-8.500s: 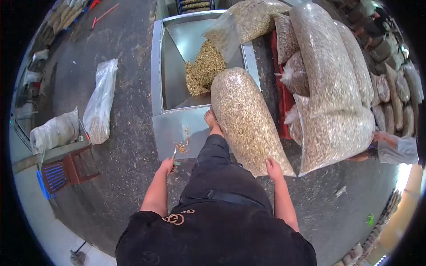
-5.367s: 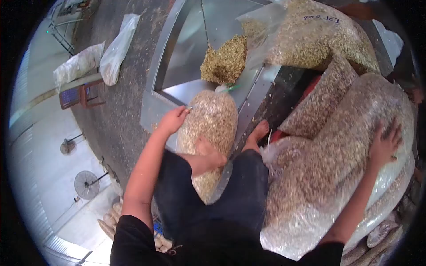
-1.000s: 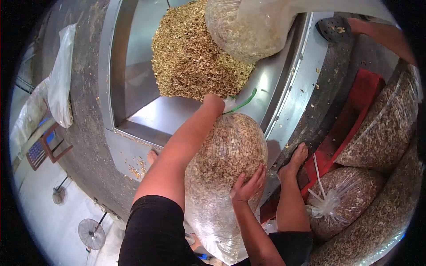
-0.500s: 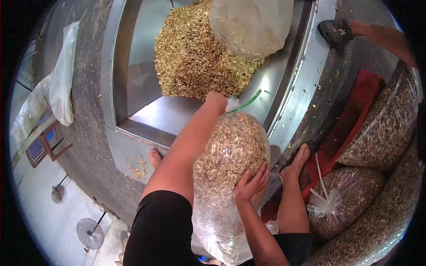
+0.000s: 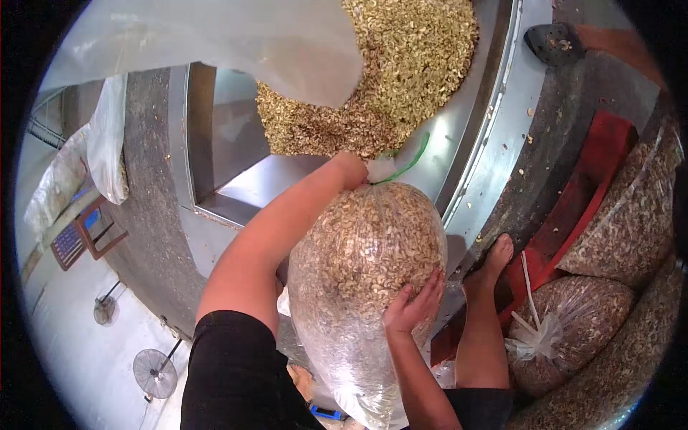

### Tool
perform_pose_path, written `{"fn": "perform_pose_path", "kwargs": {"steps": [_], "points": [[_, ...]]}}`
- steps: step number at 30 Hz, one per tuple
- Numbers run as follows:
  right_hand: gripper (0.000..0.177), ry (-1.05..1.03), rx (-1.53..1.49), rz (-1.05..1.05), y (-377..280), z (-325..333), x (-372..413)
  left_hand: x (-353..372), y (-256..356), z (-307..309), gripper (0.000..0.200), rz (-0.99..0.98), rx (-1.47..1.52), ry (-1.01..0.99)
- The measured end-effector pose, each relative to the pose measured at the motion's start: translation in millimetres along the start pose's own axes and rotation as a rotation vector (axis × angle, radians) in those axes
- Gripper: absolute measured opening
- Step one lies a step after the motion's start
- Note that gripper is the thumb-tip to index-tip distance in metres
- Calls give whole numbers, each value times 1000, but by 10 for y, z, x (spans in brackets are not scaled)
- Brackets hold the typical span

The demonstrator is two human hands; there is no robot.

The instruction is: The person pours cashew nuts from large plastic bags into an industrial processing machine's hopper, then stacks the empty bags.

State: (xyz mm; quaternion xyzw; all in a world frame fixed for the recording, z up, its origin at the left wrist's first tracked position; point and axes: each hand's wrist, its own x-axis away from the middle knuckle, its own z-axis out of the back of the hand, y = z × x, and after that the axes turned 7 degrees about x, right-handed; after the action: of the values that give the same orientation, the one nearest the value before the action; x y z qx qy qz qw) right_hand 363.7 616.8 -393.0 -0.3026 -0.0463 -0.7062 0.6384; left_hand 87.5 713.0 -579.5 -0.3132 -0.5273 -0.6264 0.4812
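Observation:
A large clear plastic bag (image 5: 365, 251) packed with curved pieces that look like cashew nuts stands upright in front of me, with a green tie (image 5: 408, 161) round its gathered neck. My left hand (image 5: 349, 170) is closed on the neck beside the tie; its fingertips are hidden. Flat against the bag's right side lies my right hand (image 5: 416, 304), fingers stretched out and thumb apart. Just beyond the bag, a heap of loose nut pieces (image 5: 423, 64) fills part of a metal trough (image 5: 208, 136).
A translucent plastic bag (image 5: 236, 43) hangs over the trough's far left. Filled bags (image 5: 573, 315) and a red metal beam (image 5: 573, 215) lie at right. Another person's shoe (image 5: 553, 44) is at the far right rim. Fans (image 5: 155, 373) stand at lower left.
The translucent bag over the heap has swung left and now covers the upper left. The full bag leans slightly further left and looks wider. Both my hands keep their places on it.

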Motion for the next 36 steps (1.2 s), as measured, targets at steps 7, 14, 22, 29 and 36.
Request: {"fn": "perform_pose_path", "kwargs": {"steps": [7,14,22,29,36], "points": [[77,-16,16,-22,-3,1,-15,-264,-102,147,25,-119,-144,6],[74,-11,45,-14,36,-6,-31,-188,-371,-212,29,-174,50,58],[70,-7,14,-12,-42,20,1,-128,17,67,22,-11,-56,-61],[68,-1,43,5,-54,26,-11,-71,66,7,25,134,136,23],[64,-3,90,19,-43,27,-42,-216,9,54,34,-70,-166,4]]}}
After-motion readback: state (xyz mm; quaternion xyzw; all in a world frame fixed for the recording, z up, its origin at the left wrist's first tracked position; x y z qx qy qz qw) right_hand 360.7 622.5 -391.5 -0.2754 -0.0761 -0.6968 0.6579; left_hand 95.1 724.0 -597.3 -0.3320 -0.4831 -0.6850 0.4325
